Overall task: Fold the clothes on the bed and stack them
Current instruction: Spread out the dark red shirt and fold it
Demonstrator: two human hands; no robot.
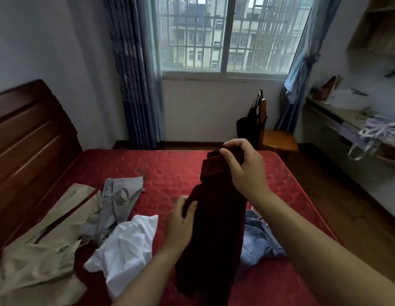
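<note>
Right hand (243, 166) pinches the collar of the dark red sweater (214, 235); left hand (181, 219) grips its side lower down. The sweater hangs over the middle of the bed (170, 168), toward its near edge. A clean fold probably needs it laid flat and smoothed first. The right arm is raised with the wrist bent, and the left reaches in lower.

Grey daylight falls through the barred window (223, 34) ahead of me, blue curtains (137, 74) pulled to either side against white walls (48, 40). The bed (170, 168), covered in red, meets a dark wooden headboard (31, 133) on my left. A wooden chair (278, 141) hung with a dark bag (247, 127) stands below the window, beside a cluttered counter (329, 111) along the right wall.
</note>
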